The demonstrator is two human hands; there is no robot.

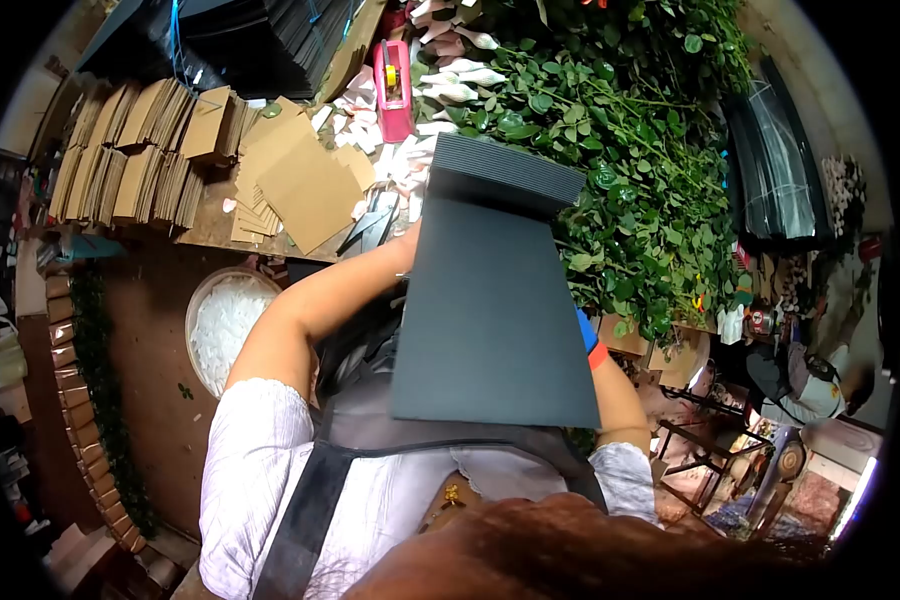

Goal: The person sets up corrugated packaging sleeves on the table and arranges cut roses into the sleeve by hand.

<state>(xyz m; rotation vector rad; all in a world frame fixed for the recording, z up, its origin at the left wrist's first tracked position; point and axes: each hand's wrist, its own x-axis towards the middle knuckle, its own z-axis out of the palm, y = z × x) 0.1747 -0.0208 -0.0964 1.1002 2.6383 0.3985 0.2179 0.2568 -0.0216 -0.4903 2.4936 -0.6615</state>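
A stack of black sheets [495, 320] leans up in front of my chest, its layered edges [505, 172] showing at the far end. My left hand [408, 245] is at the stack's left edge, the wrist and part of the hand in sight and the fingers behind the sheets; it appears to grip them. On the right, my forearm with a red and blue wristband [594, 350] runs in behind the stack, which hides my right hand and its fingers. Scissors [373, 222] lie on the table just beyond my left hand.
Brown cardboard pieces [310, 180] and several cardboard bundles [150, 130] cover the table's left. A pink tape dispenser [394, 95] stands by wrapped rose heads [460, 80]. Leafy stems [630, 190] fill the right. A tub of white pieces [225, 325] sits below left.
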